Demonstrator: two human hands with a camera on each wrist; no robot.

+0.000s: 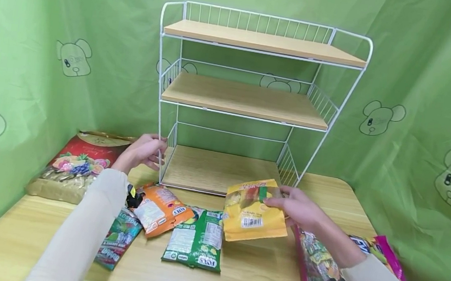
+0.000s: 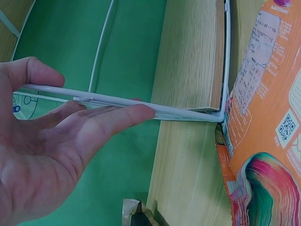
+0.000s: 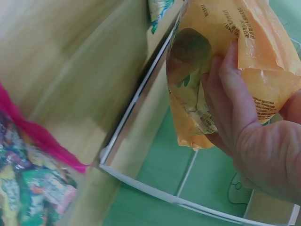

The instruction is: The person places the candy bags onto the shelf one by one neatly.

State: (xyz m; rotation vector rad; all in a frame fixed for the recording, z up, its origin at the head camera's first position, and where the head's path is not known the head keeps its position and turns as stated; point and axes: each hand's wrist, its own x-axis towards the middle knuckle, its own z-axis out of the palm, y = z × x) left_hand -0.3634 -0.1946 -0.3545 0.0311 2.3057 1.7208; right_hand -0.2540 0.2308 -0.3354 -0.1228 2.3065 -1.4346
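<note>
At the lower right of the white wire shelf rack (image 1: 245,115), my right hand (image 1: 299,208) grips a yellow snack bag (image 1: 254,229) by its right side, thumb on the printed face. The bag is tilted in front of the bottom wooden board (image 1: 201,165). In the right wrist view, my right fingers (image 3: 235,94) lie along the back of the bag. My left hand (image 1: 147,150) holds the rack's left front post (image 2: 103,99) low down, thumb on one side and fingers on the other. An orange bag (image 1: 163,212) and a green bag (image 1: 195,239) lie in front of the rack.
A large red and gold bag (image 1: 90,153) lies on the table left of the rack. A teal packet (image 1: 116,239) is partly behind the left sleeve. Under the right forearm lies a pink-edged bag of candies (image 1: 314,257). Green cloth (image 1: 29,67) surrounds the table.
</note>
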